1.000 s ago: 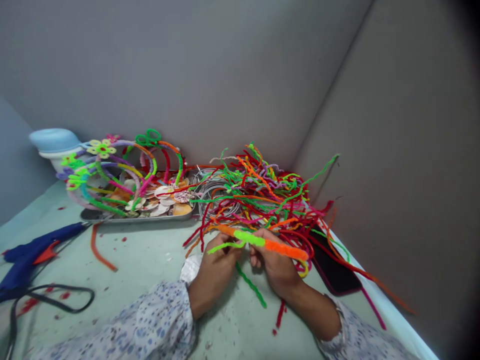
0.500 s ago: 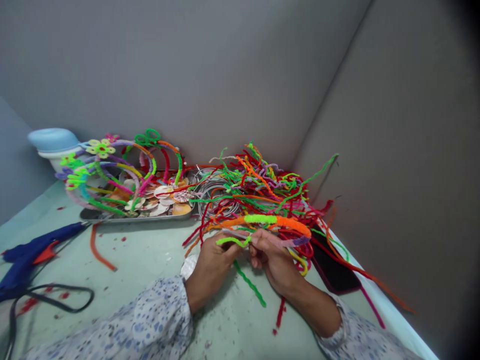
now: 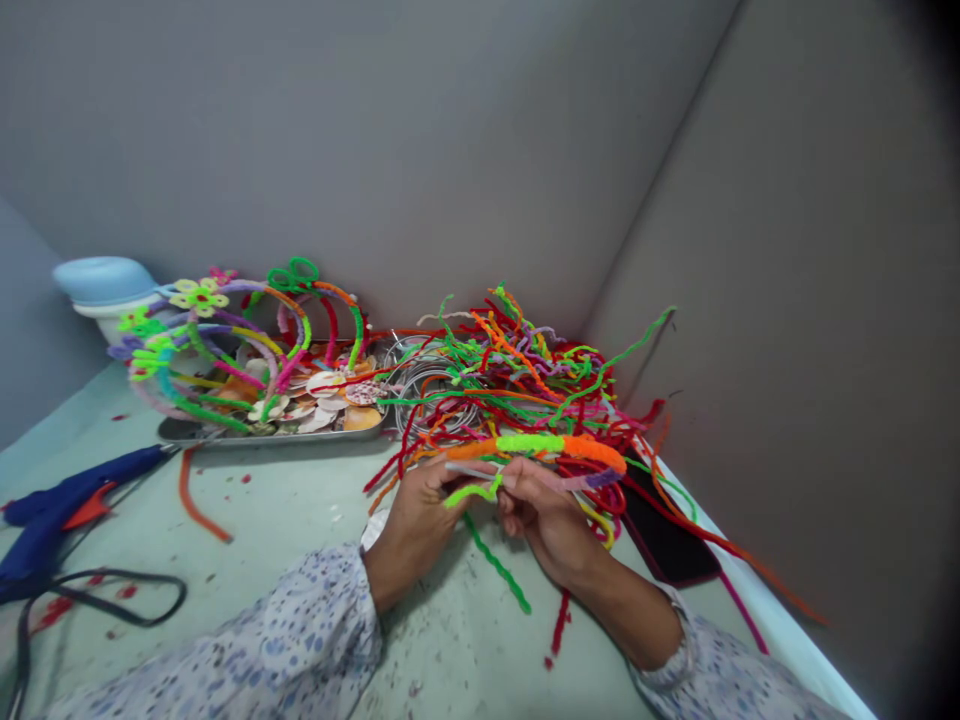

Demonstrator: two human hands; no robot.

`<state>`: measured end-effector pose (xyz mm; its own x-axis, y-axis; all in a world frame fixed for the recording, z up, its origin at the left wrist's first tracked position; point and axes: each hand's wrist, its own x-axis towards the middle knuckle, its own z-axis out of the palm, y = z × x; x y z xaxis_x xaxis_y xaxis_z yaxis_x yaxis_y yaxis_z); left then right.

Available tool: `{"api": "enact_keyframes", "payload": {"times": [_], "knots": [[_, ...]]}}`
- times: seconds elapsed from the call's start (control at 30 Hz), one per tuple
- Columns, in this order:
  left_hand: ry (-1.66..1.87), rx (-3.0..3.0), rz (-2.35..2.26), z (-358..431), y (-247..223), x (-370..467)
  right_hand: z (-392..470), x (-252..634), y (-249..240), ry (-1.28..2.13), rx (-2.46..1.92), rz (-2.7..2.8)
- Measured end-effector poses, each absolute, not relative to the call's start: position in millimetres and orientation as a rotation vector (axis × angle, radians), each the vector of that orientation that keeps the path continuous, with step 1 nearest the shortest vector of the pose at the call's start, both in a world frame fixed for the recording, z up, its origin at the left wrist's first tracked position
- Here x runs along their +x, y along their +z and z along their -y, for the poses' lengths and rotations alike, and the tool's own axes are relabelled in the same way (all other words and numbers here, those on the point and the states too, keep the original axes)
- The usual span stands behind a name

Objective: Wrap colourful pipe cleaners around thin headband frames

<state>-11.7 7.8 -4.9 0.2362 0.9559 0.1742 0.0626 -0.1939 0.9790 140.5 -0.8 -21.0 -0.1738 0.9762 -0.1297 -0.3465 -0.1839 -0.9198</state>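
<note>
Headband [image 3: 529, 443] crosswise; lime stem [image 3: 469, 493] pointing left.

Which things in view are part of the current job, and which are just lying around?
In the job:
- multicoloured headband, between left hand and right hand
- lime pipe cleaner at their fingers
- pipe cleaner pile, likely supply

Lying about, seemingly:
- flower-trimmed headbands
- shells
- coiled wire
- blue glue gun, unheld
- phone
- blue-lidded container

It's orange, lime and purple on the headband [image 3: 529, 443], blue spots peppering whitish sleeves [image 3: 315, 620] at seven and five o'clock, blue glue gun [image 3: 82, 485] at eight!
</note>
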Motion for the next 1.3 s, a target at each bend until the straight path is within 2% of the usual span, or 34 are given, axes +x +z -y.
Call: {"api": "enact_keyframes", "payload": {"times": [0.5, 1.3], "knots": [[1.156, 1.551, -1.003, -7.8, -2.4, -10.8, 1.6, 140.9, -22.1, 1.621, -0.935, 0.946], [1.156, 1.353, -0.984, -5.5, -4.8, -5.6, 3.0, 133.9, -17.5, 1.393, -1.147, 1.130]]}}
